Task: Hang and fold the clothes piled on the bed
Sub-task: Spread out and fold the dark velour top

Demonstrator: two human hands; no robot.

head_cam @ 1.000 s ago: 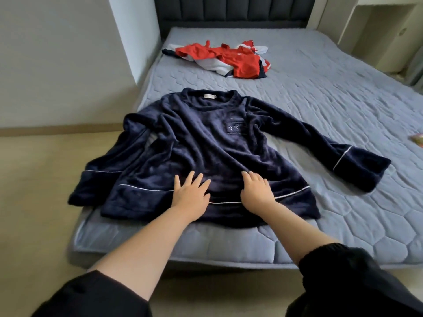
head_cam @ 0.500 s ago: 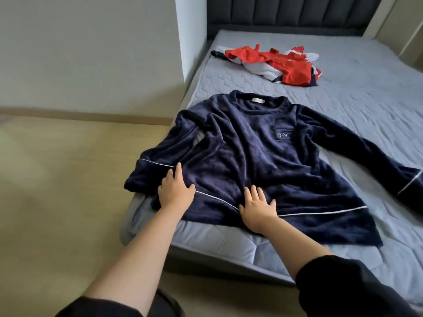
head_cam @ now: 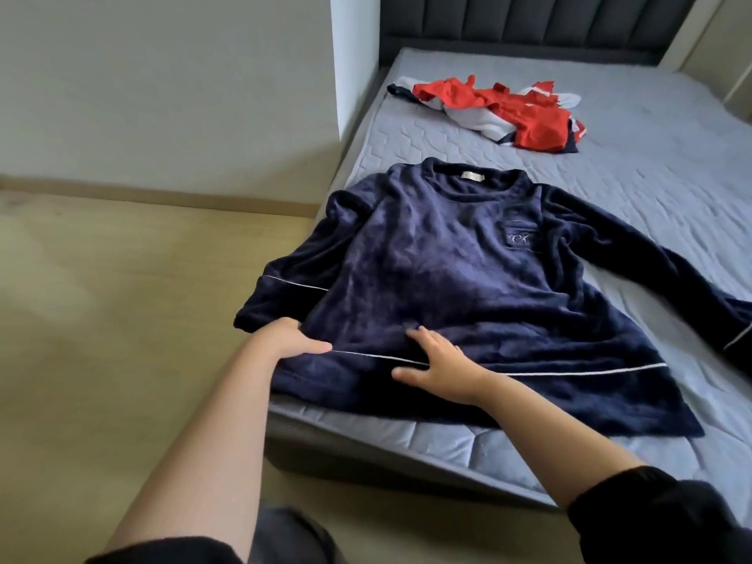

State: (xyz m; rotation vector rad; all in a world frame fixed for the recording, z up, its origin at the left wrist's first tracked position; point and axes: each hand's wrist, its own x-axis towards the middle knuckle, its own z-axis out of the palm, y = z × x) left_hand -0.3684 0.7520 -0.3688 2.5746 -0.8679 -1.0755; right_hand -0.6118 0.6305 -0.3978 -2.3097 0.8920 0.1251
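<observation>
A navy fleece sweater with white piping lies face up near the foot corner of the bed, sleeves spread out. My left hand holds the sweater's left side edge by the hem, thumb on top and fingers hidden under the fabric. To its right, my right hand rests flat on the hem with fingers spread. A crumpled red, white and navy garment lies farther up the bed near the headboard.
The dark padded headboard closes the far end of the bed. A white wall corner juts out beside the mattress on the left. Pale wooden floor runs along the bed's left side.
My left hand slid left from the flat hem to the sweater's side edge and took hold of it. The right hand shifted left along the hem. My view turned left.
</observation>
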